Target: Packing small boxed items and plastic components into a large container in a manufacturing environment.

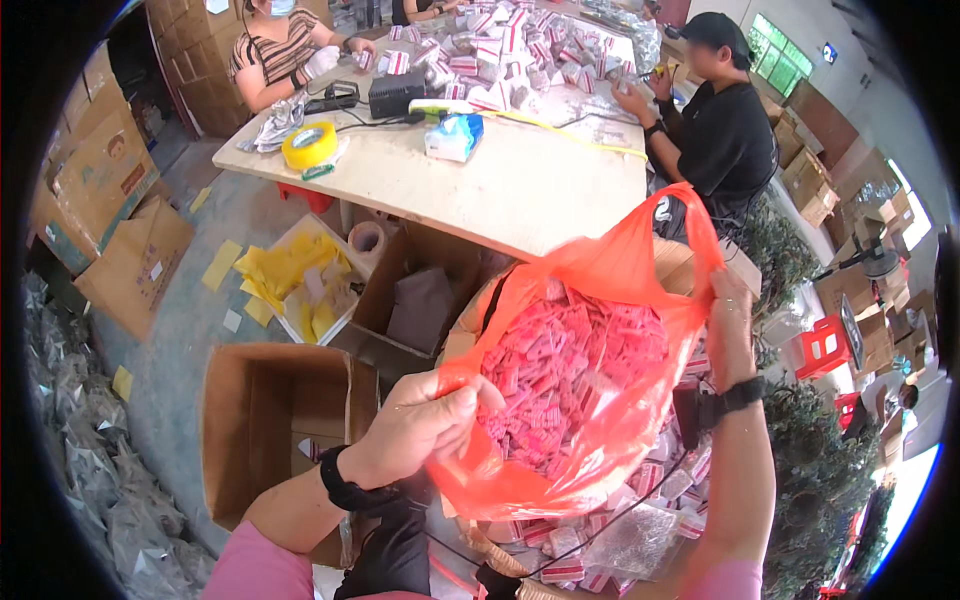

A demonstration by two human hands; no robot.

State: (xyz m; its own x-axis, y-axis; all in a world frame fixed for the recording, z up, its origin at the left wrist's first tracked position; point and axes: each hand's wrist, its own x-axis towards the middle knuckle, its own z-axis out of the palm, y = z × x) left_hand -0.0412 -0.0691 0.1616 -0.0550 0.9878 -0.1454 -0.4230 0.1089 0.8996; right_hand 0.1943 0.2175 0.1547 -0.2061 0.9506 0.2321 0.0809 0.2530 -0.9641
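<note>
A thin red plastic bag point(600, 485) hangs wide at the mouth between my two hands, full of many small pink-and-white printed pieces point(575, 375). My left hand point(425, 425) pinches the bag's near left edge. On the far right, my right hand point(730, 300) grips the bag's rim by a handle; its fingers are partly hidden behind the plastic. Beneath the bag, small clear packets point(640, 540) with red-and-white labels lie in a large carton, which the bag partly covers. Black bands circle both my wrists.
Ahead stands a table point(560, 200) with yellow tape point(310, 146), a tissue pack point(454, 137) and a heap of packets point(500, 50). Two people sit at its sides. An open cardboard box point(240, 430) is at my left, beside a white tray point(290, 320) of yellow scraps.
</note>
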